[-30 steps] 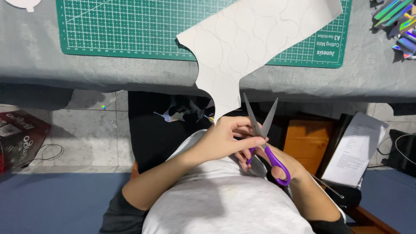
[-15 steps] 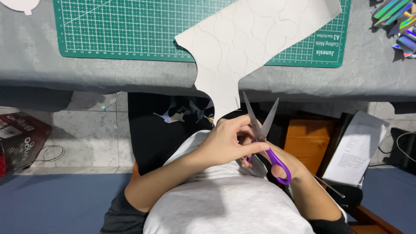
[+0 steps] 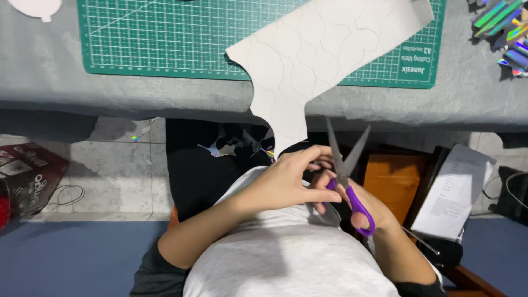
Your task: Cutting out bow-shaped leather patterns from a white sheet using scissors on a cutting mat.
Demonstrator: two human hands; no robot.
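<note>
The right hand (image 3: 367, 212) has its grip closed through the purple handles of a pair of scissors (image 3: 345, 170), blades spread wide and pointing up. The left hand (image 3: 289, 179) has its grip pinched on the narrow lower end of a white sheet of card (image 3: 324, 52) marked with circle outlines. The card runs up onto a green cutting mat (image 3: 165, 38) on the grey tabletop (image 3: 66, 91). With the left fingers so near the blades, a careless snip could nick them or stray off a line.

grey cloth-covered table (image 3: 66, 93) up top; pale tiled floor (image 3: 118, 176) underneath; blue mat (image 3: 71, 256) closer in; wooden furniture (image 3: 393, 181) on the right
</note>
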